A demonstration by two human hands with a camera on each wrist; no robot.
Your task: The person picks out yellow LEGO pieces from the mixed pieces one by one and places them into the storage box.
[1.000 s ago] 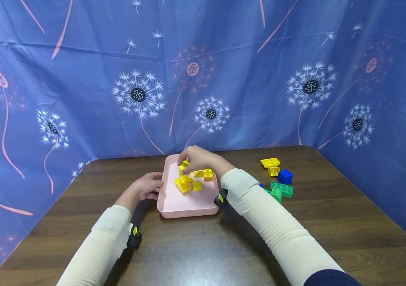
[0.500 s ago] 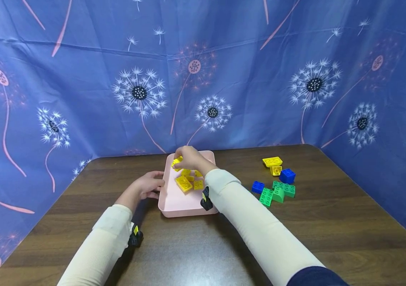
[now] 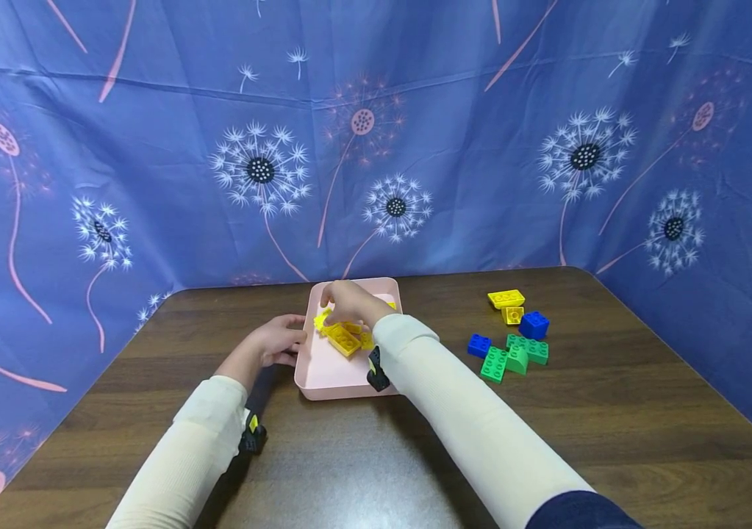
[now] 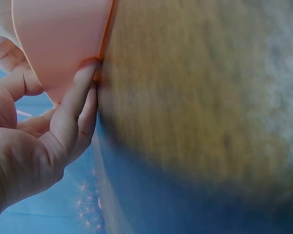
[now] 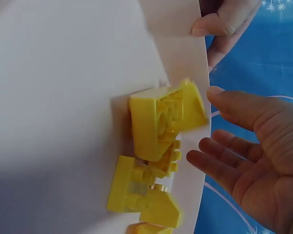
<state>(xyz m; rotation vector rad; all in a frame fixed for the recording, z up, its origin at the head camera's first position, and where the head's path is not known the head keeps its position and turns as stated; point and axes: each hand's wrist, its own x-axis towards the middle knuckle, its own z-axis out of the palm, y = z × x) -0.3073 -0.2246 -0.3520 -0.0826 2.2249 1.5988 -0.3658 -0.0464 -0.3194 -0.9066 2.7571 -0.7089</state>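
A pink tray (image 3: pixel 331 378) stands on the table, holding several yellow toy building blocks (image 3: pixel 344 342). At its left side, my left hand (image 3: pixel 274 340) grips the wall, thumb at the rim and fingers against the outside, as the left wrist view shows. My right hand (image 3: pixel 353 301) is over the tray's far left part. In the right wrist view its fingers (image 5: pixel 210 168) are spread, apart from the piled yellow blocks (image 5: pixel 145 126). A slanted yellow block (image 5: pixel 191 109) leans at the top of that pile, close to the thumb tip. The hand hides some blocks in the head view.
Right of the tray lie two yellow blocks (image 3: pixel 506 298), two blue blocks (image 3: pixel 534 325) and several green blocks (image 3: pixel 495 364) on the brown wooden table (image 3: pixel 323 455). A blue dandelion-print cloth (image 3: pixel 455 184) hangs behind and beside the table.
My right hand has moved left and slightly nearer within the tray and let go of a yellow block, which now lies with the others. The left hand keeps its place on the tray.
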